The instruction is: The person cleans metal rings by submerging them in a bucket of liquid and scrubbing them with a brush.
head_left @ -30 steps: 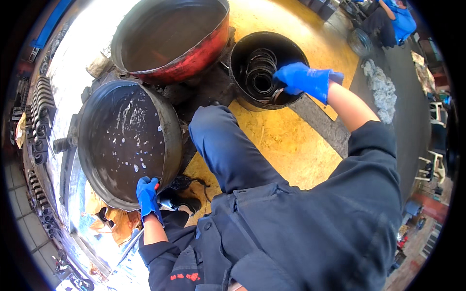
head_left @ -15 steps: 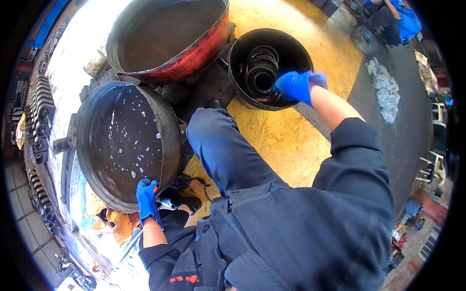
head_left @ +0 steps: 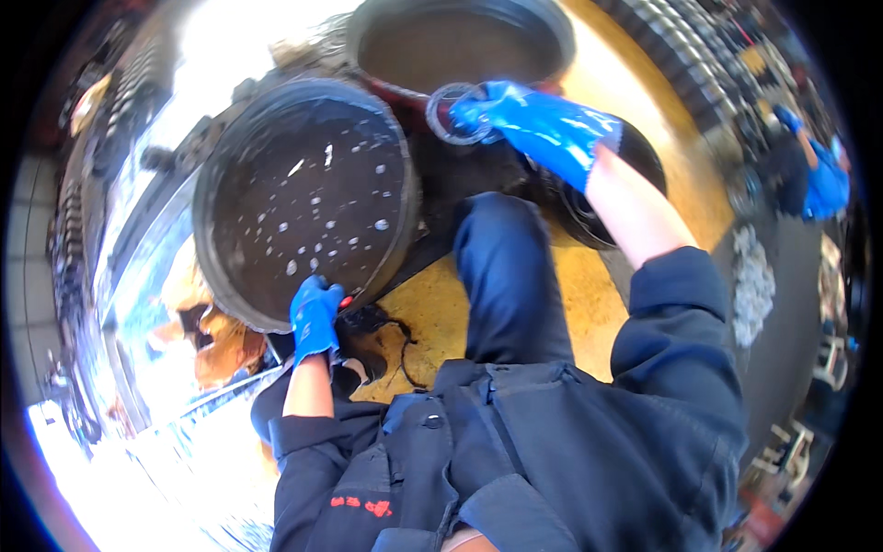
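Observation:
My right hand (head_left: 515,115), in a long blue glove, is closed on a metal ring (head_left: 433,114). It holds the ring in the air between two large tubs. My left hand (head_left: 315,317), also in a blue glove, is closed at the near rim of the left tub (head_left: 208,235). A small red end (head_left: 346,302) sticks out beside its fingers; the rest of that thing is hidden. Dark liquid with pale foam spots fills this tub. Partly behind my right forearm stands a dark round bucket (head_left: 651,161) with dark ring-shaped parts inside.
A second large tub (head_left: 563,41) of murky liquid, red outside, stands at the back. At far right another person (head_left: 823,179) in blue works near rows of metal parts. A pale tangled heap (head_left: 752,285) lies on the grey floor. Brownish crumpled material (head_left: 225,345) lies left of my left arm.
My right hand has come up out of the dark bucket and moved left with a metal ring in it. My left hand stays at the tub's rim. The whole view has shifted.

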The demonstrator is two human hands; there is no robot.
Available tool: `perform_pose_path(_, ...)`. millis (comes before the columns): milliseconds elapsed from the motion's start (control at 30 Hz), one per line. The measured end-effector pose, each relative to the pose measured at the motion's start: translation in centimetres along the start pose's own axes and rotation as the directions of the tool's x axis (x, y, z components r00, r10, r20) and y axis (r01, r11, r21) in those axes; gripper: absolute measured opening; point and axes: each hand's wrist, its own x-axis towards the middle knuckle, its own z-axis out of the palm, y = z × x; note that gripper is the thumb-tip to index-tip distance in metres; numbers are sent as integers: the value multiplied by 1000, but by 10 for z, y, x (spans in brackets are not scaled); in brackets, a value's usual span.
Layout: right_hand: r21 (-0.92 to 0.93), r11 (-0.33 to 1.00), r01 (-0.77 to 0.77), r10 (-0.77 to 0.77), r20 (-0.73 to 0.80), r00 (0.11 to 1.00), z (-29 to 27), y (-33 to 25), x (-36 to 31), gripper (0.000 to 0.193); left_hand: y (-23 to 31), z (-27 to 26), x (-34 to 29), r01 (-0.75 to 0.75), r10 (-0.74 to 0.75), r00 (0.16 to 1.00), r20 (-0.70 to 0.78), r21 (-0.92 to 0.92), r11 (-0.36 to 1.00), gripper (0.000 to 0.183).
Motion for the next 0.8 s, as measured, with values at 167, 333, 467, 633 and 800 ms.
perform_pose_path(167,-436,882,181,-56,283,957,135,-48,65,41,-4,-4,8,165,-169,984,58,60,984,33)
perform_pose_path(333,-667,723,178,-105,149,983,230,-1,123,36,14,-7,9,266,-276,952,133,92,960,37)
perform_pose_path(467,-587,799,133,-166,-3,986,226,-6,111,35,10,-1,0,201,-201,974,109,9,980,32)
perform_pose_path(633,-714,566,412,-402,198,894,122,5,109,29,-1,6,2,124,-123,991,48,-22,992,30)
perform_pose_path(800,-562,765,315,-448,-113,887,-48,52,-17,36,-7,8,6,85,-84,996,21,-55,995,29)
